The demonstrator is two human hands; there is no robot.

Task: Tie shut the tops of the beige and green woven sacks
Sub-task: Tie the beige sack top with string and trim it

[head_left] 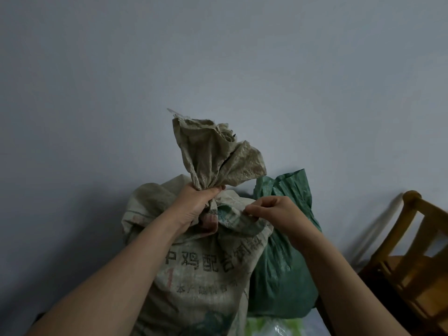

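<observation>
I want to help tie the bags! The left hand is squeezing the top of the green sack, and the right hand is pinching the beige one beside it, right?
Not quite. In the head view the left hand squeezes the gathered top of the beige sack, not the green sack. The right hand does pinch the beige one beside it.

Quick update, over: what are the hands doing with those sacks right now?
Left hand fisted round beige sack neck, top bunched. Right hand pinching a fold at its shoulder. No tie visible. Green sack behind, untouched, top loose.
</observation>
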